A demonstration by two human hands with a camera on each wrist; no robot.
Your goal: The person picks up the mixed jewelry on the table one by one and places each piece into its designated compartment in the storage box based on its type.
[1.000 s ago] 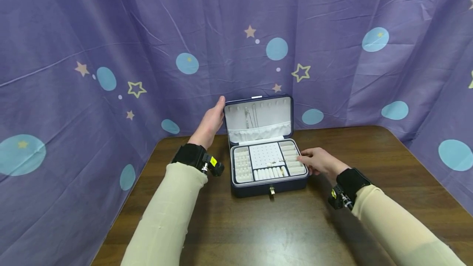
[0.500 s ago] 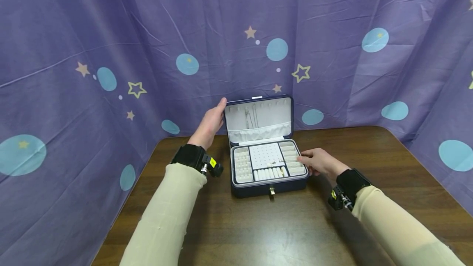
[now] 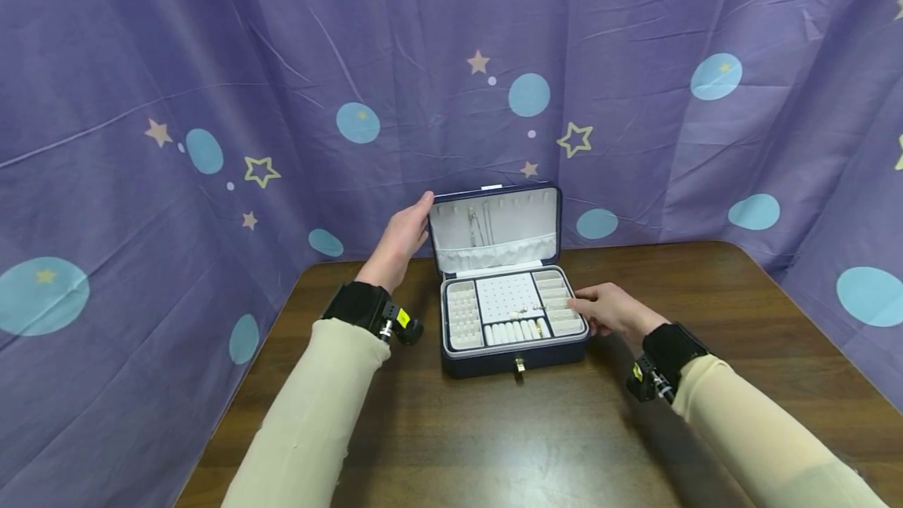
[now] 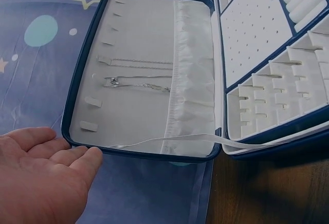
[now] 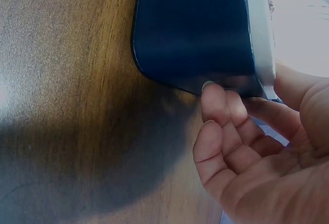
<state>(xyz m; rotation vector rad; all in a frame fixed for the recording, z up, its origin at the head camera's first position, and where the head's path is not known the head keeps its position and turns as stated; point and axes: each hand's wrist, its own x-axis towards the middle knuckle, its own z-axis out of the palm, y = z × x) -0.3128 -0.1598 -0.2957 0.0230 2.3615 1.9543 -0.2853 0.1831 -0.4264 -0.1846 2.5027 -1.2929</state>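
Note:
A dark blue jewelry box stands on the table with its lid raised. My left hand is at the lid's left edge, and in the left wrist view its straight fingers touch the frame near the outer corner. With thumb on the rim and fingers curled below, my right hand grips the box's right side. Thin silver necklaces hang inside the lid above a gathered pocket. Below are ring rolls, a perforated earring board and divided compartments.
The wooden table bears the box near its back. Behind it hangs a purple curtain with stars and blue dots. A gold-coloured clasp juts from the box's front. A white ribbon joins lid and base.
My left hand has come down slightly at the lid's edge, and the lid's top sits a touch lower. The right hand and the base have stayed in place.

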